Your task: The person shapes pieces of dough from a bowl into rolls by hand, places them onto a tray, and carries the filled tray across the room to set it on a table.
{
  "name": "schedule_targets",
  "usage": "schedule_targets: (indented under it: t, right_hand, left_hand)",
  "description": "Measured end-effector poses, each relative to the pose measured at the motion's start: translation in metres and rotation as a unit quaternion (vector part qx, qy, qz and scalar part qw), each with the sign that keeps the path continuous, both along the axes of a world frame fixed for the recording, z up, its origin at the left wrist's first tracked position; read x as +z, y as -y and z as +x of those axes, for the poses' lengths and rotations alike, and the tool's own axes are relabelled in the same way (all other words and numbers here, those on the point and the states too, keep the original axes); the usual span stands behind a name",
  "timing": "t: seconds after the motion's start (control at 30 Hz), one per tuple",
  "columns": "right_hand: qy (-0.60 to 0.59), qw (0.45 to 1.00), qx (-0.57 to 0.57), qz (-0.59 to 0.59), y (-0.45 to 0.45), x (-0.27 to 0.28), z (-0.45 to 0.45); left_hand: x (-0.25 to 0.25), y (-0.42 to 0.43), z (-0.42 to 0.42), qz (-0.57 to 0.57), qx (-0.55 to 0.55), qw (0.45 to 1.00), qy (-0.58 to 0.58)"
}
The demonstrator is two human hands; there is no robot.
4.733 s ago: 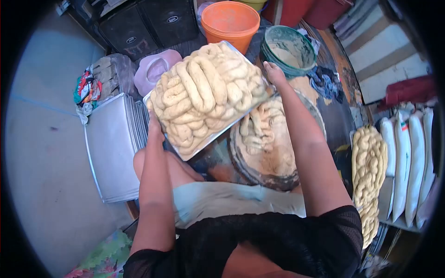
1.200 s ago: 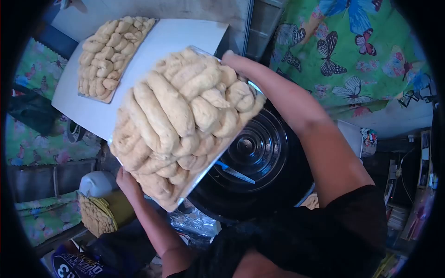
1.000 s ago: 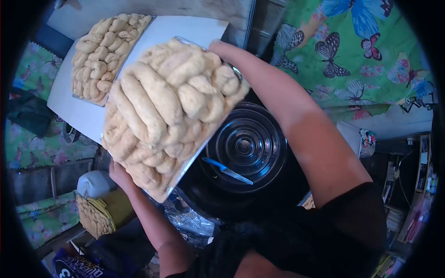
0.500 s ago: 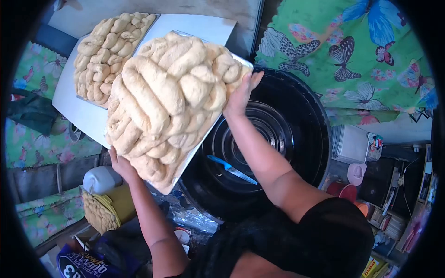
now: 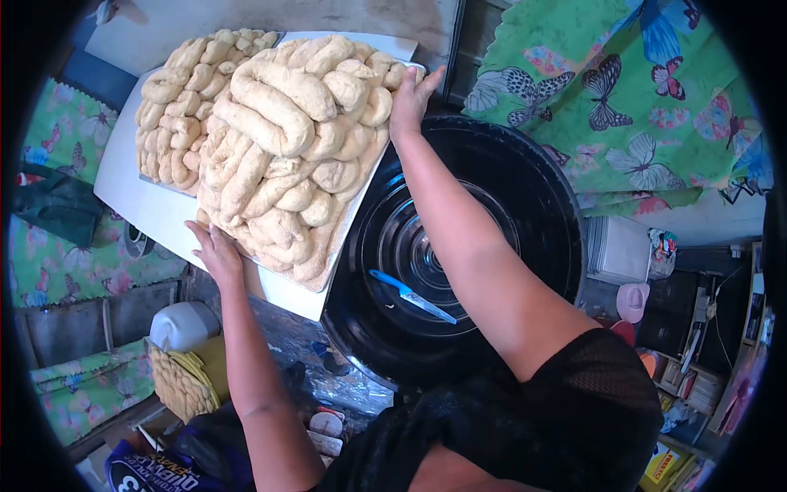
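A metal tray (image 5: 338, 246) heaped with twisted ropes of pale raw dough (image 5: 283, 131) rests on a white board (image 5: 123, 193). At the tray's near left corner is my left hand (image 5: 220, 256), fingers spread over the board. My right hand (image 5: 412, 102) lies against the right edge near the far corner, with thumb and fingers stretched apart. Behind and to the left, a second heap of twisted dough (image 5: 176, 107) sits on the same board, partly hidden by the nearer one.
Right of the board stands a large black round tub (image 5: 541, 221); a blue-handled knife (image 5: 410, 297) lies in it. Green butterfly cloth (image 5: 631, 107) hangs at the upper right. A whitish jug (image 5: 182, 326) and yellow container (image 5: 215, 361) stand lower left.
The dough-laden tray has moved up and left, from being held over the tub's edge to lying on the white board. My left hand's fingers have spread at its corner.
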State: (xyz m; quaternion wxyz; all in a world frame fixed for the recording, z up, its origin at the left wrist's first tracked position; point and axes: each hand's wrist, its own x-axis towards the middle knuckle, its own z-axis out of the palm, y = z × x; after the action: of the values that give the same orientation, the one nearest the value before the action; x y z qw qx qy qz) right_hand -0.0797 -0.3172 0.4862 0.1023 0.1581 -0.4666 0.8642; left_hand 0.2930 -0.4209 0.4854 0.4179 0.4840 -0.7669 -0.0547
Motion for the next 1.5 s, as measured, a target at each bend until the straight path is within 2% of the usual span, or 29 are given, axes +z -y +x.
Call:
schedule_targets:
  t: [0.07, 0.2, 0.3, 0.33, 0.43, 0.47, 0.5, 0.57, 0.63, 0.7, 0.73, 0.77, 0.8, 0.83, 0.9, 0.93, 0.97, 1.0, 1.1, 1.13, 1.2, 1.3, 1.4, 1.5]
  right_hand:
    - [0.014, 1.000, 0.005, 0.023, -0.016, 0.009, -0.004]
    - [0.011, 0.999, -0.038, 0.036, 0.021, 0.020, -0.036]
    - [0.028, 0.998, -0.028, 0.056, 0.031, 0.032, -0.055]
    - [0.011, 0.997, -0.061, 0.049, 0.038, 0.029, -0.062]
    - [-0.012, 1.000, -0.025, -0.015, 0.043, 0.020, -0.072]
    - [-0.030, 0.998, -0.037, -0.049, 0.042, 0.012, -0.074]
    - [-0.040, 0.998, -0.050, -0.017, 0.036, 0.000, -0.076]
    - [-0.013, 1.000, 0.012, -0.023, -0.007, -0.013, -0.053]
    - [-0.073, 0.992, 0.001, 0.106, -0.053, -0.053, -0.044]
    - [-0.086, 0.957, 0.136, 0.240, -0.114, -0.095, -0.028]
    - [-0.137, 0.939, 0.166, 0.269, -0.146, -0.117, -0.016]
    - [-0.189, 0.914, 0.197, 0.299, -0.179, -0.135, -0.003]
    - [-0.166, 0.895, 0.249, 0.331, -0.222, -0.135, 0.018]
    - [-0.142, 0.872, 0.302, 0.359, -0.267, -0.129, 0.040]
    - [-0.101, 0.866, 0.353, 0.339, -0.328, -0.146, 0.072]
    - [-0.106, 0.868, 0.352, 0.334, -0.354, -0.157, 0.086]
    - [-0.111, 0.870, 0.351, 0.329, -0.380, -0.170, 0.101]
    - [-0.109, 0.868, 0.357, 0.329, -0.406, -0.186, 0.113]
    - [-0.192, 0.881, 0.230, 0.367, -0.501, -0.241, 0.149]
    - [-0.170, 0.882, 0.211, 0.386, -0.528, -0.260, 0.157]
    - [-0.128, 0.881, 0.168, 0.422, -0.595, -0.308, 0.172]
    - [0.033, 0.875, 0.165, 0.455, -0.696, -0.381, 0.190]
    - [0.154, 0.869, 0.142, 0.448, -0.797, -0.419, 0.216]
    - [0.255, 0.870, 0.106, 0.409, -0.888, -0.436, 0.240]
  left_hand:
    - [0.000, -0.005, 0.001, 0.020, -0.042, 0.999, -0.016]
    - [0.006, 0.021, -0.012, 0.003, -0.095, 0.995, 0.000]
    - [0.012, 0.029, -0.022, -0.012, -0.140, 0.990, 0.023]
    - [0.013, 0.026, -0.023, -0.019, -0.130, 0.991, 0.021]
    - [0.012, 0.024, -0.024, 0.006, -0.123, 0.992, -0.010]
    - [0.012, 0.023, -0.024, -0.022, -0.105, 0.994, 0.006]
    - [0.014, 0.021, -0.024, -0.007, -0.119, 0.992, -0.032]
    - [0.014, 0.017, -0.029, 0.033, -0.155, 0.981, -0.112]
    - [0.015, 0.015, -0.029, 0.038, -0.131, 0.985, -0.110]
    - [0.017, 0.010, -0.029, 0.074, -0.129, 0.980, -0.132]
    - [0.005, 0.042, -0.012, -0.037, -0.105, 0.993, -0.032]
    - [0.003, 0.031, -0.018, -0.090, -0.126, 0.987, -0.040]
    - [0.002, 0.020, -0.023, -0.142, -0.144, 0.978, -0.045]
    - [0.008, -0.042, -0.036, -0.122, -0.204, 0.960, -0.147]
    - [-0.004, -0.109, -0.052, -0.260, -0.195, 0.946, 0.003]
    - [-0.019, -0.153, -0.068, -0.224, -0.251, 0.941, -0.034]
    - [-0.030, -0.206, -0.082, -0.186, -0.316, 0.930, -0.023]
    - [-0.035, -0.272, -0.097, -0.120, -0.429, 0.895, -0.014]
    - [-0.073, -0.400, -0.129, -0.200, -0.555, 0.789, 0.172]
    - [-0.093, -0.425, -0.139, -0.163, -0.596, 0.760, 0.202]
    - [-0.131, -0.492, -0.154, -0.177, -0.691, 0.659, 0.237]
    - [-0.186, -0.583, -0.168, -0.140, -0.768, 0.540, 0.313]
    - [-0.237, -0.663, -0.183, -0.086, -0.796, 0.488, 0.348]
    - [-0.287, -0.739, -0.201, -0.022, -0.809, 0.488, 0.326]
